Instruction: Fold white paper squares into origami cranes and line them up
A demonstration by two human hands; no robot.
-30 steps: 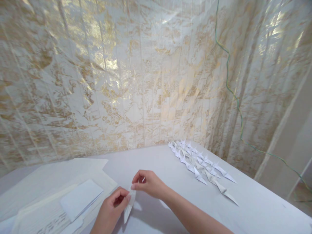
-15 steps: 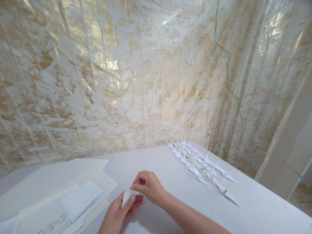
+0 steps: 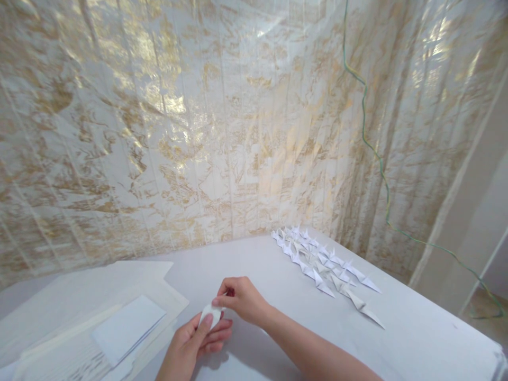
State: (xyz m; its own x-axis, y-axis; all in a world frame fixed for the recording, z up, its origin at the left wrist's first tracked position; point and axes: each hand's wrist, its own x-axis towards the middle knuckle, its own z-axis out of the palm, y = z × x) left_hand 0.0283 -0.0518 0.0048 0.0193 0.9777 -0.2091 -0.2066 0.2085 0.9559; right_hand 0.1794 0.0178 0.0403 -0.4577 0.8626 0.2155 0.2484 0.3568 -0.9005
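Note:
A small folded white paper (image 3: 211, 314) is held between my two hands, above the near part of the white table (image 3: 238, 259). My left hand (image 3: 194, 337) grips it from the left, thumb on top and fingers underneath. At its upper right edge, my right hand (image 3: 238, 298) pinches the paper between thumb and fingers. The fingertips partly cover the paper, so its full shape is hidden. To the right of my hands lie rows of several folded paper cranes (image 3: 326, 264), white and off-white, close together.
Loose paper sheets (image 3: 91, 283) cover the left of the table, some with print. On them rests a stack of white cut paper (image 3: 129, 328). A gold-patterned curtain (image 3: 222, 132) hangs behind the table. A thin green wire (image 3: 381, 169) runs down it at the right.
The paper has turned slightly in my fingers, showing a broader, flatter face. Both hands stay in about the same place, and the whole view has shifted a little.

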